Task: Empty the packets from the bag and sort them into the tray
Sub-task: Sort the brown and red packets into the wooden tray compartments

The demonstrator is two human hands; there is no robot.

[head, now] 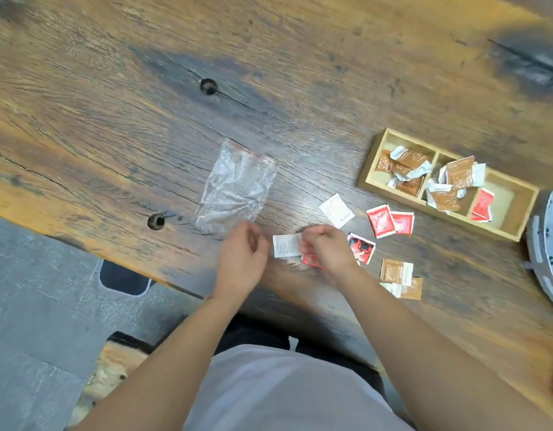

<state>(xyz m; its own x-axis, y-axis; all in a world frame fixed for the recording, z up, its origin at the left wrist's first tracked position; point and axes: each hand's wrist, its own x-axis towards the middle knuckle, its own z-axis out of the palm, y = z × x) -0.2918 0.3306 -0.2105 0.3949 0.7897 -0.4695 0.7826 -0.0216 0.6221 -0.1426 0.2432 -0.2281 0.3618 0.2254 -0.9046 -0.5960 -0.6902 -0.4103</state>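
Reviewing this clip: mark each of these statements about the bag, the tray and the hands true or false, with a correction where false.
1. The plastic bag lies flat on the table, away from the tray. True.
2. The wooden tray has two compartments. False: it has three.
3. Red packets lie in the tray's rightmost compartment. True: red packets in tray sit there.
4. All packets are already in the tray. False: loose red packets, brown packets and a white packet lie on the table.
5. The left hand holds the bag. False: it is beside the bag, holding nothing visible; the right hand pinches packets.
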